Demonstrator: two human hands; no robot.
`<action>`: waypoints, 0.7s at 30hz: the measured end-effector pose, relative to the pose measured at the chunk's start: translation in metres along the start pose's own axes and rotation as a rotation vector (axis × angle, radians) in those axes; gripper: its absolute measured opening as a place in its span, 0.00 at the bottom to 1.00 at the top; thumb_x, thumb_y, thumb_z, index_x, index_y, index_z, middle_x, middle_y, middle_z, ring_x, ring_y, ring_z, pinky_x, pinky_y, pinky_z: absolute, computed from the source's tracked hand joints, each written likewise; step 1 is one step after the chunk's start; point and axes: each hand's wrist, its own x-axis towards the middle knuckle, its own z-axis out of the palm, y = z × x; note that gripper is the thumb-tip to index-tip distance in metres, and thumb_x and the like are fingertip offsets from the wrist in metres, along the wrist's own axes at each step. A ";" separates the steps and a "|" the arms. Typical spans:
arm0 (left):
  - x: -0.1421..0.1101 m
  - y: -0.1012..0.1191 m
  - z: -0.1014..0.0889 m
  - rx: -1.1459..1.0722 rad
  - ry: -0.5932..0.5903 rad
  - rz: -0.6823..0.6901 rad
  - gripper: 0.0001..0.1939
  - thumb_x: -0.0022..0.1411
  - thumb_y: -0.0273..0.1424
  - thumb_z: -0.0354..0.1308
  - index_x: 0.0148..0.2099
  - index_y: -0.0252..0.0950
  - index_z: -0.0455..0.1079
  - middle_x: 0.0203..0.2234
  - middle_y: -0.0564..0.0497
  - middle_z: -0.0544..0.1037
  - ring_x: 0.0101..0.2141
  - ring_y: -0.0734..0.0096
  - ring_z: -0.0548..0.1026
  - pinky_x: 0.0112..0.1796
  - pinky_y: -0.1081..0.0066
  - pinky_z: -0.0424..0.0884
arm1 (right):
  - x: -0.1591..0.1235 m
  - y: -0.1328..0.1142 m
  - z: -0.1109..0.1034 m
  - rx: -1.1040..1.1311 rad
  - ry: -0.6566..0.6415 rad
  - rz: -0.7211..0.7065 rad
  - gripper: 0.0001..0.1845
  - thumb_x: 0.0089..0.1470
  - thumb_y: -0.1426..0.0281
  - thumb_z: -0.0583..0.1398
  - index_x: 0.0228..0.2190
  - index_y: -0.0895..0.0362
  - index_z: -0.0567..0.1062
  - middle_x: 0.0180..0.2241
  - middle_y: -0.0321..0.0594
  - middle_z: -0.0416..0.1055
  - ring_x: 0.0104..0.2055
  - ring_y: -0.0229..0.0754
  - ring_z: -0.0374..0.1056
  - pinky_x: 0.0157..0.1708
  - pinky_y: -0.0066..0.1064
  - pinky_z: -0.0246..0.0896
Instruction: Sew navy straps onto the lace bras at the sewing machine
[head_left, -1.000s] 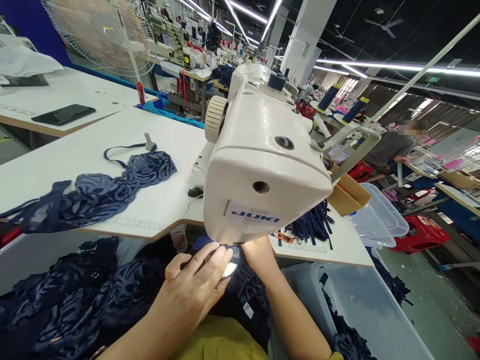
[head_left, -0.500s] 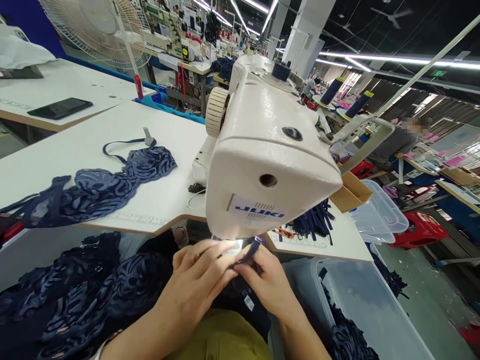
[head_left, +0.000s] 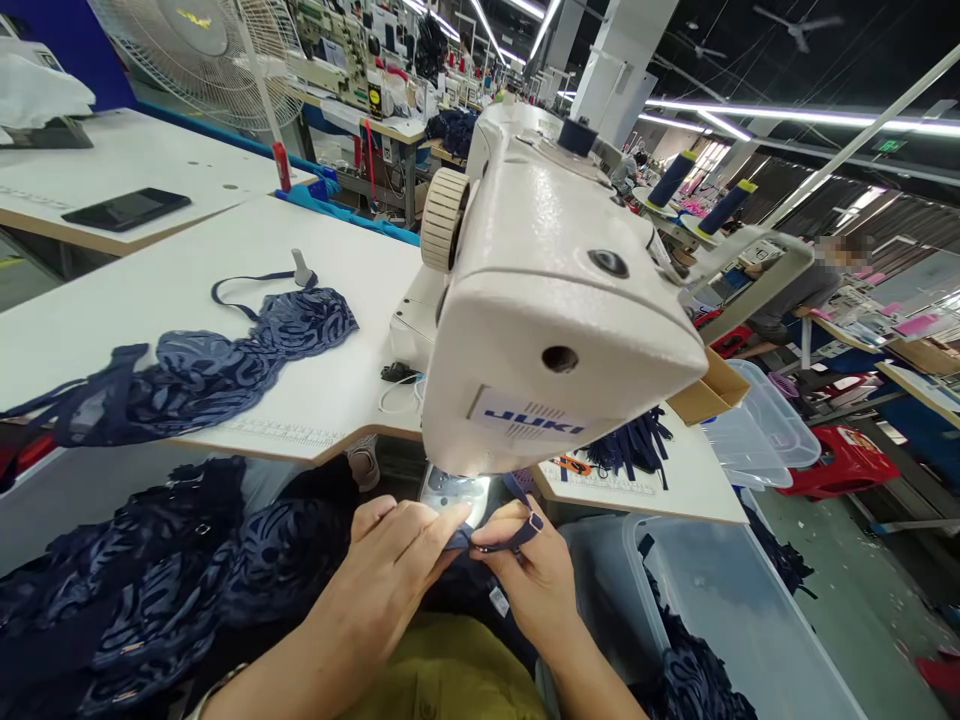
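Note:
Just below the head of a white JUKI sewing machine point(head_left: 555, 340), both hands work close together on a navy bra strap point(head_left: 517, 532). My left hand point(head_left: 394, 560) pinches the strap's left part near the lit plate under the machine. My right hand point(head_left: 532, 575) grips the strap from the right, and a metal slider on it shows by the fingers. Dark bra fabric with a white label point(head_left: 499, 601) hangs below the hands, partly hidden by them. A navy patterned bra point(head_left: 225, 365) lies on the white table to the left.
Several navy bras point(head_left: 172, 580) are heaped at lower left. Right of the machine are cut navy straps point(head_left: 630, 445), orange snips point(head_left: 572, 465) and a cardboard box point(head_left: 709, 390). A clear plastic bin point(head_left: 720, 600) with navy pieces stands at lower right. A person sits farther right.
My right hand has turned, and the strap's slider now shows beside its fingers. The hands sit slightly lower, uncovering more of the lit plate. The whole view has shifted a little.

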 end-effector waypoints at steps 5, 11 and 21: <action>-0.004 0.001 0.002 -0.143 -0.081 -0.062 0.12 0.70 0.28 0.44 0.49 0.42 0.67 0.29 0.57 0.73 0.29 0.75 0.68 0.38 0.70 0.60 | -0.002 -0.002 0.001 -0.013 0.008 -0.002 0.11 0.54 0.76 0.64 0.36 0.46 0.78 0.33 0.33 0.73 0.35 0.36 0.70 0.35 0.27 0.66; -0.007 0.004 0.002 -0.181 -0.127 -0.168 0.10 0.69 0.31 0.46 0.41 0.43 0.69 0.28 0.56 0.74 0.31 0.72 0.71 0.35 0.72 0.65 | -0.005 -0.004 0.000 0.053 -0.036 -0.013 0.13 0.55 0.77 0.62 0.36 0.46 0.76 0.35 0.33 0.76 0.38 0.38 0.71 0.39 0.31 0.66; -0.011 -0.005 -0.001 0.064 -0.035 -0.132 0.14 0.67 0.36 0.52 0.53 0.38 0.66 0.42 0.48 0.77 0.42 0.65 0.74 0.45 0.66 0.65 | 0.012 -0.011 0.010 -0.009 -0.043 0.391 0.05 0.55 0.72 0.60 0.35 0.53 0.73 0.33 0.34 0.72 0.34 0.38 0.65 0.36 0.28 0.61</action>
